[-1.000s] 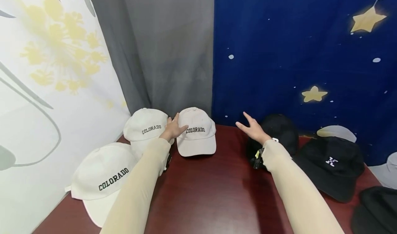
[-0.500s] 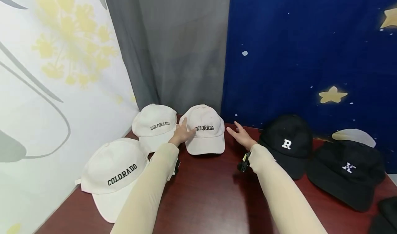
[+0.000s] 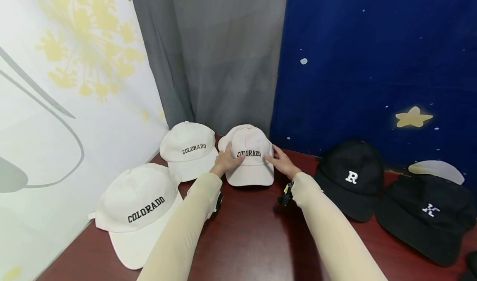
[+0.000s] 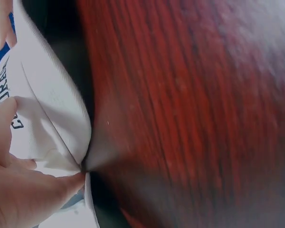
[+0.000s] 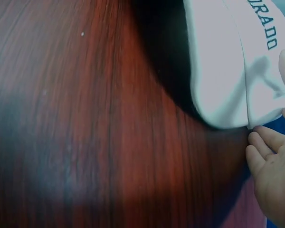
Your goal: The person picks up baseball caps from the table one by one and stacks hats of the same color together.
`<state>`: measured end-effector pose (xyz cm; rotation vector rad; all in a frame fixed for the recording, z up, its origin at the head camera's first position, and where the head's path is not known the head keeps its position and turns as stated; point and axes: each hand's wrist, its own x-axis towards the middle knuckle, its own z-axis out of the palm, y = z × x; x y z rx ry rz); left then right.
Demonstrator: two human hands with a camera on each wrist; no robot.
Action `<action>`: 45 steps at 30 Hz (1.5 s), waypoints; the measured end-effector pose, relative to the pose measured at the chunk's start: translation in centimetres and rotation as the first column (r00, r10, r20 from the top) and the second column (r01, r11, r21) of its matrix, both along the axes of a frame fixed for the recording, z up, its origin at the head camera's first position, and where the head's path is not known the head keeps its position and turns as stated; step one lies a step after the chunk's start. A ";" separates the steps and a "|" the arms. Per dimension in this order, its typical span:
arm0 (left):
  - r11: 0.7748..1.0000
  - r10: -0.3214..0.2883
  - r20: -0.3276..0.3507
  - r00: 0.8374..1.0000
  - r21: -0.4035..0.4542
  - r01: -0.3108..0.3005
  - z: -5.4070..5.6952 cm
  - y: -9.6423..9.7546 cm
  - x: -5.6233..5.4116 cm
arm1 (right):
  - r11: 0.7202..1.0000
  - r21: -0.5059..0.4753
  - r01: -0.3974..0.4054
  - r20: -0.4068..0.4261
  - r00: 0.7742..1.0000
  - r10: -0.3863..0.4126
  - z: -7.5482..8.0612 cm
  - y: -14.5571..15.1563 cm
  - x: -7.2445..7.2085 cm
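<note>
A white COLORADO cap [image 3: 249, 175] stands at the back middle of the dark red table, brim forward. My left hand [image 3: 225, 161] is at its left side, thumb across the lettered front. In the left wrist view, the fingers of that hand [image 4: 28, 192] reach the corner where brim meets crown. My right hand [image 3: 282, 162] flanks the other side, thumb over the front edge. The right wrist view has its fingers [image 5: 263, 147] beside the brim corner, and a thumb shadow falls on the crown. Both hands have extended fingers; firm contact is hard to judge.
Two more white COLORADO caps stand left, one behind [image 3: 190, 148] and one nearer [image 3: 139, 198]. On the right are a black cap with an R [image 3: 350, 177] and another black cap [image 3: 428, 214]. Grey and blue curtains [image 3: 231, 57] hang directly behind.
My right hand has moved left from near the black R cap to the middle white cap. My left hand has shifted right onto that cap's left side. The head view has turned slightly right.
</note>
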<state>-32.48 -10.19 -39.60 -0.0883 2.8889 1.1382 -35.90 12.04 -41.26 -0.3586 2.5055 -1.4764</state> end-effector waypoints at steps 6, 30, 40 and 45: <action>1.000 -0.026 -0.037 0.999 -0.001 0.026 0.2 0.5 -0.2 | 0.997 -0.071 0.027 0.025 0.999 -0.026 0.3 -0.3 -0.2; 0.961 -0.070 -0.079 0.994 0.264 0.088 0.3 1.3 1.6 | 0.986 -0.141 0.094 0.034 0.995 -0.090 1.0 0.8 2.1; 0.954 -0.086 -0.089 0.992 0.280 0.108 0.9 2.4 3.9 | 0.986 -0.105 0.129 -0.030 0.991 -0.133 2.0 2.0 5.4; 0.957 -0.089 -0.088 0.992 0.269 0.110 1.3 3.4 5.1 | 0.979 -0.106 0.173 -0.038 0.983 -0.178 2.4 2.5 7.2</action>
